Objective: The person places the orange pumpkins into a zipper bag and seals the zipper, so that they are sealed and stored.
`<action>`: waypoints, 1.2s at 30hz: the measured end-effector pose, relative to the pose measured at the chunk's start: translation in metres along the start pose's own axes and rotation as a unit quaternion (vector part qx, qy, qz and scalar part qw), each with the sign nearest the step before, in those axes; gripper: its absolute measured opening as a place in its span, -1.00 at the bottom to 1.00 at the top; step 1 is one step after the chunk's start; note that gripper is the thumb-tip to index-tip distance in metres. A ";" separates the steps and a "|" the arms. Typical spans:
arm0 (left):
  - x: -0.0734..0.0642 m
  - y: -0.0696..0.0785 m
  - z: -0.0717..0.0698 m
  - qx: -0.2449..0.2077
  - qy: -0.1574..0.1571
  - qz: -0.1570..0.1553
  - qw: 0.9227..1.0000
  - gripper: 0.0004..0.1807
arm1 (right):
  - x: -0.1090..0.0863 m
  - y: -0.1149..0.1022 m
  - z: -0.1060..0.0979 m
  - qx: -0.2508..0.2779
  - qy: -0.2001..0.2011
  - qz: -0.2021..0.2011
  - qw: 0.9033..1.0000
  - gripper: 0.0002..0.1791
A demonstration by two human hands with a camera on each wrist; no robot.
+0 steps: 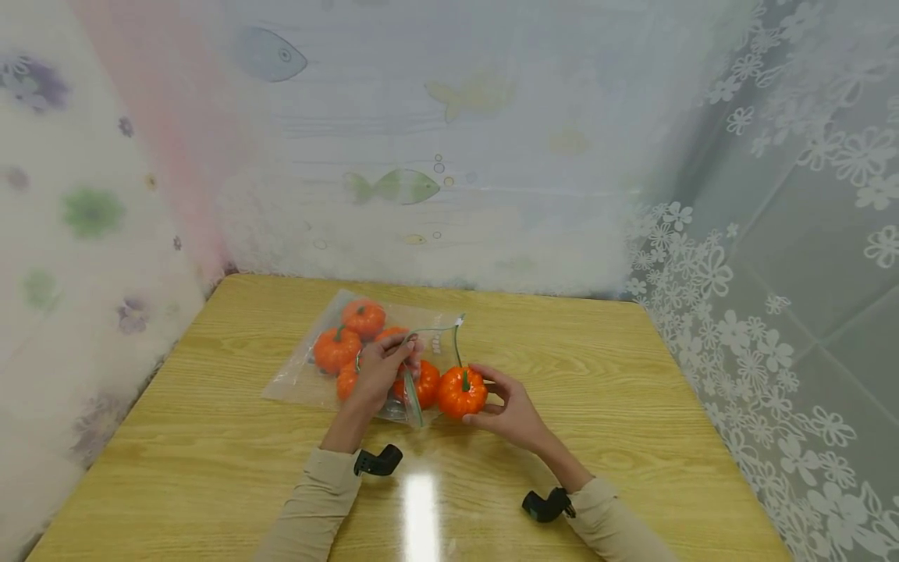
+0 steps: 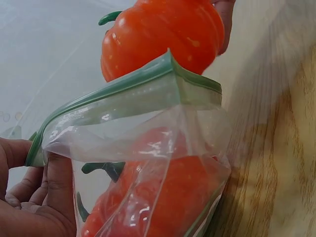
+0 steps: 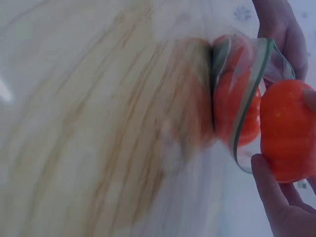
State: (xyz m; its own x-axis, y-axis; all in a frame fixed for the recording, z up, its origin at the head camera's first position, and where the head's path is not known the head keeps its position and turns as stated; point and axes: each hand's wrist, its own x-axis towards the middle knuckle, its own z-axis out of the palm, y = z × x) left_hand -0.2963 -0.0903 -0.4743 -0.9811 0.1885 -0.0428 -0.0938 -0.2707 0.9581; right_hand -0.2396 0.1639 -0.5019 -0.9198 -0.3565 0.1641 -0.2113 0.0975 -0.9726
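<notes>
A clear zip bag (image 1: 298,376) with a green-edged mouth lies on the table, holding several small orange toy pumpkins (image 1: 337,350) with green stems. My left hand (image 1: 379,371) pinches the bag's rim between thumb and fingers; in the left wrist view the green zip strip (image 2: 108,89) stands up from that pinch. In my right hand (image 1: 511,414) is another orange pumpkin (image 1: 462,393), gripped from its right side with the fingers spread round it. This pumpkin sits right at the bag's mouth, as the right wrist view shows beside the green rim (image 3: 252,94).
The wood-grain table (image 1: 597,375) is bounded at the back by a curtain (image 1: 492,234) printed with fish. Flower-patterned sheets hang at both sides. A black wrist camera (image 1: 379,460) is strapped to the left forearm, another (image 1: 546,506) to the right.
</notes>
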 end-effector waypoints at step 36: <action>0.004 -0.003 -0.001 0.053 0.005 0.011 0.999 -0.64 | 0.019 -0.008 0.016 -0.043 -0.064 0.041 0.996 -0.14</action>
State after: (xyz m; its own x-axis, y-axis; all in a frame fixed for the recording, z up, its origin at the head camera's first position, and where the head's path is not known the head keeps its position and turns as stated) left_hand -0.3003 -0.0893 -0.4780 -0.9843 0.1747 -0.0244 -0.0549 -0.1720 0.9836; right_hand -0.2504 0.1415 -0.4939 -0.8863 -0.4596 0.0578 -0.1707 0.2081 -0.9631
